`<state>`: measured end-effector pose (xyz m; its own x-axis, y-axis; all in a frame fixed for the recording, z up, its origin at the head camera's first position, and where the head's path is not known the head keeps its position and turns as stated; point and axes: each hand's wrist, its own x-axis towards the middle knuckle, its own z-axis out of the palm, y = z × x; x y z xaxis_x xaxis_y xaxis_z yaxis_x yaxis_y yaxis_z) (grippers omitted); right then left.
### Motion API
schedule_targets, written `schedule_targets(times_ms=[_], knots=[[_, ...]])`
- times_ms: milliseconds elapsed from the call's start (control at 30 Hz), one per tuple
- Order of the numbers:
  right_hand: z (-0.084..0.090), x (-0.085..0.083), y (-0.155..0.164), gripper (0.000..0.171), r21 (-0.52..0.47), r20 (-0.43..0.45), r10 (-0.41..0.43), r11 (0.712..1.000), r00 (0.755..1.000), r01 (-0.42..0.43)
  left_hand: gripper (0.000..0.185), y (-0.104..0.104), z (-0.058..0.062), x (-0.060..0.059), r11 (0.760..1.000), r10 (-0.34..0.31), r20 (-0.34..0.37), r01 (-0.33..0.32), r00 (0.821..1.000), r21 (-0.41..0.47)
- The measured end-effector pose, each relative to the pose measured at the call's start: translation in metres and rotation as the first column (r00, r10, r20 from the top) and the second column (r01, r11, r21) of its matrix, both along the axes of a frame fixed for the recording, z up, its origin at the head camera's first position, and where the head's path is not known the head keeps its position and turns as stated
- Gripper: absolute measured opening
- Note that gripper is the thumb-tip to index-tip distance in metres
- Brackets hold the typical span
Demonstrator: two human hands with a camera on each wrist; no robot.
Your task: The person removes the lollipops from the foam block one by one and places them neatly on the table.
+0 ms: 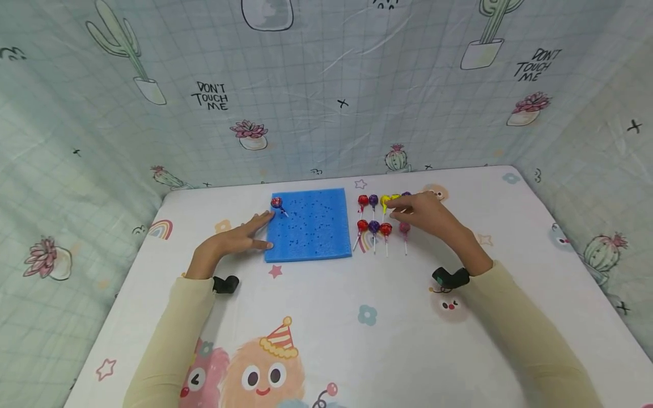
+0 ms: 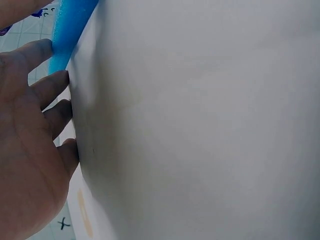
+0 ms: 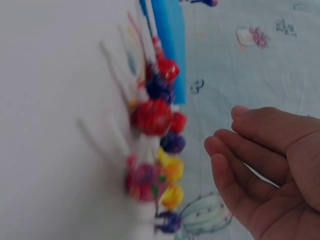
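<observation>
A blue foam pad (image 1: 308, 225) with small holes lies flat in the middle of the table. One red lollipop (image 1: 276, 203) stands in its far left corner. My left hand (image 1: 259, 231) rests flat on the table, its straight fingers against the pad's left edge (image 2: 70, 25). Right of the pad, several lollipops (image 1: 380, 218) lie in two rows, red, purple, yellow and pink. My right hand (image 1: 397, 211) hovers over the far row, fingertips next to a yellow lollipop (image 1: 385, 200). In the right wrist view that hand (image 3: 225, 145) holds nothing, its fingers loosely bent beside the blurred lollipops (image 3: 152, 117).
The table wears a white cloth (image 1: 357, 317) printed with cartoon figures. Cactus-patterned fabric walls (image 1: 326, 102) close in the back and both sides. A black wrist camera (image 1: 450, 277) sits on each forearm.
</observation>
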<state>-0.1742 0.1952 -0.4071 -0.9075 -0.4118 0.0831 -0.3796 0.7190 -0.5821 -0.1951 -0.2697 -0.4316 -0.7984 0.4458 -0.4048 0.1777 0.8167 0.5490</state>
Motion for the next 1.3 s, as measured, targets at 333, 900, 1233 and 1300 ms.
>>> schedule_targets(times_ms=[333,900,1233,1300], knots=[[0.013,-0.019,-0.071,0.033,-0.063,-0.039,0.153,0.986,0.987,-0.156,0.095,0.001,-0.002,-0.001,1.0,0.013,0.001,-0.013,1.0,-0.022],[0.005,-0.059,-0.199,0.04,-0.235,-0.014,0.246,0.941,0.969,-0.243,0.095,0.002,-0.001,-0.001,0.999,0.028,0.005,-0.028,1.0,-0.044],[-0.012,-0.069,-0.236,0.037,-0.245,-0.023,0.215,0.946,0.976,-0.214,0.094,0.0,0.0,-0.001,1.0,0.012,0.0,-0.012,1.0,-0.016],[-0.013,-0.07,-0.239,0.035,-0.241,-0.032,0.206,0.948,0.978,-0.207,0.094,0.0,0.0,-0.002,1.0,0.011,-0.001,-0.012,1.0,-0.012]])
